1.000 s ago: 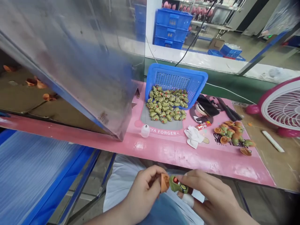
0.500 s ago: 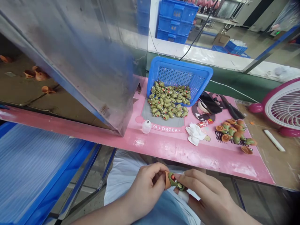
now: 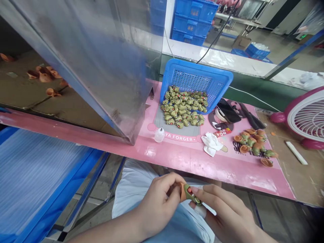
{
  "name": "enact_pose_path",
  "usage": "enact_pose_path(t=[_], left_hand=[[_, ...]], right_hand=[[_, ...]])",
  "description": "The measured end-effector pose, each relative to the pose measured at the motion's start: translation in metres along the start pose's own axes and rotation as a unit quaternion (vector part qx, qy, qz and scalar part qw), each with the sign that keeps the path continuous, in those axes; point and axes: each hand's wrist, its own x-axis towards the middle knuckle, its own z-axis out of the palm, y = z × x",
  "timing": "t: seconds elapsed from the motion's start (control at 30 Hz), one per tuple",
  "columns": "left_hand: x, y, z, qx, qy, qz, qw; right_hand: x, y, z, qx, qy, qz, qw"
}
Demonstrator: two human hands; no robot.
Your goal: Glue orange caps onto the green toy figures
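Observation:
Over my lap, below the pink table edge, both hands meet on one small toy. My left hand (image 3: 158, 202) is closed round an orange cap piece (image 3: 182, 191). My right hand (image 3: 222, 212) pinches a green toy head (image 3: 192, 195) with a red spot, pressed against the orange cap. A white wrap shows on one right finger. On the table, a pile of green toy heads (image 3: 183, 109) spills out of a tipped blue basket (image 3: 196, 81).
A pink mat (image 3: 189, 158) covers the table. On it: a small white bottle (image 3: 159, 135), a crumpled white cloth (image 3: 211, 143), several orange-and-green finished pieces (image 3: 253, 143), dark tools (image 3: 249, 116). A pink fan (image 3: 305, 118) stands right. A tilted metal sheet (image 3: 96, 57) rises left.
The orange cap and the green head have been pushed together; one second ago they were slightly apart. The view has shifted a little, with my hands still over my lap.

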Motion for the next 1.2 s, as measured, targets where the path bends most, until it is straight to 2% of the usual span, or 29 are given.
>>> enact_pose_path(t=[0.1,0.2,0.3,0.53,0.77,1.07,1.2], left_hand=[[-0.002,-0.002,0.000,-0.069,0.027,0.001,0.997],[-0.003,-0.001,0.001,-0.106,0.003,-0.007,0.994],[-0.003,0.001,0.004,-0.084,-0.033,-0.004,0.996],[-0.004,0.003,0.009,-0.076,-0.053,-0.006,0.996],[-0.006,0.004,0.007,-0.061,-0.072,-0.005,0.996],[-0.006,0.004,0.004,-0.031,-0.102,0.009,0.994],[-0.005,0.003,0.003,-0.034,-0.108,0.007,0.994]], right_hand=[[0.003,-0.001,-0.003,-0.005,0.028,0.004,1.000],[0.004,-0.004,-0.003,-0.016,0.044,0.012,0.999],[0.003,-0.006,-0.001,-0.015,0.051,0.005,0.999],[-0.002,-0.015,0.007,-0.072,0.108,0.049,0.990],[-0.008,-0.021,0.007,-0.088,0.112,0.049,0.989],[-0.004,-0.030,0.012,-0.093,0.169,0.048,0.980],[-0.005,-0.031,0.012,-0.082,0.160,0.058,0.982]])
